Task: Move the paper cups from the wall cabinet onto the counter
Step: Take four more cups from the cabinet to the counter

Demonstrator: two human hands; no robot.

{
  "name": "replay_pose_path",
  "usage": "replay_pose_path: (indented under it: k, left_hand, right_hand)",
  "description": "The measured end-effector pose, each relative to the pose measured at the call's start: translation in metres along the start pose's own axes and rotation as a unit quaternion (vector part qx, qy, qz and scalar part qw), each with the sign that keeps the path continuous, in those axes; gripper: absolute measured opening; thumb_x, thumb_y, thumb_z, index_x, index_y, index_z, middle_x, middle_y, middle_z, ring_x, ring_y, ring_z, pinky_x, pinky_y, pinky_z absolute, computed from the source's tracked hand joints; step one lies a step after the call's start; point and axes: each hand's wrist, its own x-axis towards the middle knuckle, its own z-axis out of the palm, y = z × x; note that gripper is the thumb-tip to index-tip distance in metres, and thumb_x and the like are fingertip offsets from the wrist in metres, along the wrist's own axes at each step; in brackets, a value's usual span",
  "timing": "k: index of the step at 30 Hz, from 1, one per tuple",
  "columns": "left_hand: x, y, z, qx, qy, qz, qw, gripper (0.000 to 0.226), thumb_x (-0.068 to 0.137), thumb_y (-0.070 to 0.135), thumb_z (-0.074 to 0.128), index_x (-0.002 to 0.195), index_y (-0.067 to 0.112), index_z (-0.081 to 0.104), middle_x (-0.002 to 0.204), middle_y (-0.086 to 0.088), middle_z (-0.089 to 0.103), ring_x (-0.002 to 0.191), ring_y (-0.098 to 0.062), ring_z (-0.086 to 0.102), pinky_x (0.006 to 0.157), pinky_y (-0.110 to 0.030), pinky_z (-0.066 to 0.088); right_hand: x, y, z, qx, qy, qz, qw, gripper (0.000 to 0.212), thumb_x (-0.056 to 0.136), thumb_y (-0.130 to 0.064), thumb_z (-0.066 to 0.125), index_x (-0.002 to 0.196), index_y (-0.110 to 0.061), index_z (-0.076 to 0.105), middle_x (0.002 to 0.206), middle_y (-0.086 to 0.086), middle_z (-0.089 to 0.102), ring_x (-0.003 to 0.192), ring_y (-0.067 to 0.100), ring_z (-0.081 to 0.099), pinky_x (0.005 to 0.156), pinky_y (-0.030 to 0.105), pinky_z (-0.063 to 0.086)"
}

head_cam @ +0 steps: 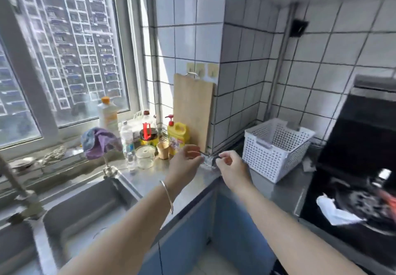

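A brown paper cup (163,150) stands upright on the steel counter (150,180), in front of a yellow pump bottle. To the cup's right, my left hand (186,161) and my right hand (231,168) meet over the counter's inner corner. Both pinch a small clear object (208,160) with a dark part, too blurred to identify. It sits low, just above or on the counter. The wall cabinet is out of view.
A white perforated basket (276,146) stands on the counter right of my hands. A wooden cutting board (192,107) leans on the tiled wall. Bottles, a glass jar (145,155) and a purple cloth (99,142) crowd the window side. Sink (85,206) at left, black stove (353,167) at right.
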Motion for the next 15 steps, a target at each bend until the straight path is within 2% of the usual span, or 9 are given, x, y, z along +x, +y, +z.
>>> replay_pose_path:
  k: [2, 4, 5, 7, 9, 12, 15]
  left_hand:
    - [0.035, 0.020, 0.021, 0.008, -0.031, 0.038, 0.999, 0.027, 0.086, 0.017, 0.062, 0.113, 0.017, 0.058, 0.099, 0.005, 0.063, 0.084, -0.004, 0.060, 0.071, -0.016, 0.052]
    - [0.070, 0.041, 0.039, 0.007, -0.061, 0.069, 0.996, 0.021, 0.087, 0.017, 0.060, 0.107, 0.022, 0.057, 0.099, 0.005, 0.063, 0.078, -0.002, 0.059, 0.057, -0.011, 0.048]
    - [0.087, 0.050, 0.048, 0.000, -0.075, 0.080, 0.994, 0.017, 0.086, 0.017, 0.060, 0.102, 0.024, 0.057, 0.101, 0.004, 0.064, 0.076, -0.005, 0.059, 0.057, -0.014, 0.048]
    - [0.121, 0.069, 0.065, -0.009, -0.103, 0.098, 0.990, 0.016, 0.085, 0.017, 0.061, 0.091, 0.031, 0.058, 0.104, 0.000, 0.066, 0.081, -0.011, 0.060, 0.067, -0.023, 0.048]
    - [0.151, 0.089, 0.083, -0.001, -0.133, 0.121, 0.984, 0.018, 0.084, 0.018, 0.062, 0.090, 0.034, 0.057, 0.107, -0.002, 0.067, 0.090, -0.015, 0.062, 0.074, -0.027, 0.046]
    - [0.191, 0.129, 0.108, 0.010, -0.154, 0.185, 0.971, 0.021, 0.085, 0.018, 0.062, 0.104, 0.026, 0.059, 0.107, 0.001, 0.066, 0.087, -0.011, 0.062, 0.069, -0.021, 0.048]
    - [0.219, 0.170, 0.128, 0.025, -0.160, 0.244, 0.956, 0.026, 0.085, 0.018, 0.062, 0.110, 0.023, 0.059, 0.102, 0.005, 0.066, 0.085, -0.007, 0.062, 0.058, -0.014, 0.045]
  right_hand:
    - [0.033, -0.003, -0.022, -0.001, 0.050, 0.001, 0.999, 0.017, 0.089, -0.025, 0.056, 0.104, -0.019, 0.060, 0.097, -0.002, 0.059, 0.086, 0.015, 0.053, 0.063, 0.023, 0.038]
    - [0.065, -0.009, -0.044, -0.008, 0.096, 0.000, 0.995, 0.018, 0.088, -0.024, 0.056, 0.105, -0.018, 0.061, 0.096, -0.002, 0.059, 0.086, 0.016, 0.053, 0.069, 0.024, 0.036]
    - [0.080, -0.013, -0.055, -0.009, 0.119, 0.000, 0.993, 0.019, 0.088, -0.024, 0.056, 0.105, -0.017, 0.061, 0.096, -0.002, 0.060, 0.087, 0.016, 0.053, 0.072, 0.023, 0.037]
    - [0.108, -0.021, -0.075, -0.006, 0.159, 0.003, 0.987, 0.020, 0.088, -0.024, 0.056, 0.106, -0.017, 0.062, 0.096, -0.002, 0.060, 0.089, 0.017, 0.056, 0.073, 0.026, 0.041]
    - [0.135, -0.031, -0.094, -0.014, 0.195, 0.004, 0.981, 0.020, 0.088, -0.025, 0.055, 0.106, -0.018, 0.062, 0.098, -0.003, 0.061, 0.089, 0.016, 0.056, 0.074, 0.027, 0.043]
    - [0.174, -0.051, -0.125, -0.029, 0.250, -0.011, 0.968, 0.021, 0.088, -0.025, 0.055, 0.106, -0.018, 0.062, 0.104, -0.002, 0.062, 0.087, 0.013, 0.053, 0.072, 0.022, 0.037]
    - [0.205, -0.070, -0.156, -0.044, 0.295, -0.037, 0.954, 0.024, 0.088, -0.025, 0.055, 0.109, -0.015, 0.062, 0.110, 0.001, 0.062, 0.094, 0.018, 0.057, 0.078, 0.024, 0.044]
